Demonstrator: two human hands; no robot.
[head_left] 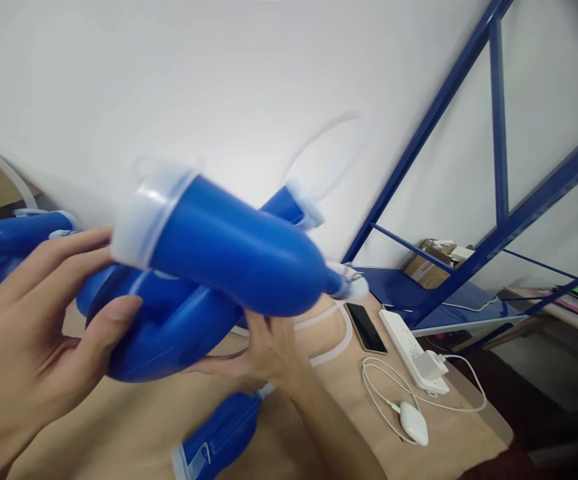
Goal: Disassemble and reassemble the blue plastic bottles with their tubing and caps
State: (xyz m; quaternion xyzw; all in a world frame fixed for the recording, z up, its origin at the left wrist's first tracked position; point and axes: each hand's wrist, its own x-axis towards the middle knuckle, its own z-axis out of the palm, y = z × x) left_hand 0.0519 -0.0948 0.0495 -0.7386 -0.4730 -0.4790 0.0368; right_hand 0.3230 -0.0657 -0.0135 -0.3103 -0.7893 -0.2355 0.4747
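A blue bottle-shaped plastic piece (239, 247) with a translucent white cap (156, 217) is raised above the table, slightly blurred. My left hand (33, 340) grips around the capped end, its thumb on the blue body below. Crossing beneath is a second blue bottle-shaped piece (169, 340), whose capped end sticks out at upper right with a looped clear tube (339, 133). From underneath, my right hand (269, 347) clasps this lower piece; its fingers are partly hidden. Another blue bottle-shaped piece (223, 433) lies on the table below.
More blue pieces (23, 233) lie at the left. On the brown tabletop (119, 427) are white tubing (333, 353), a phone (365, 328), a power strip (406, 347) and a white charging case (413, 423) with its cable. A blue metal rack (433, 100) stands at right, against a white wall.
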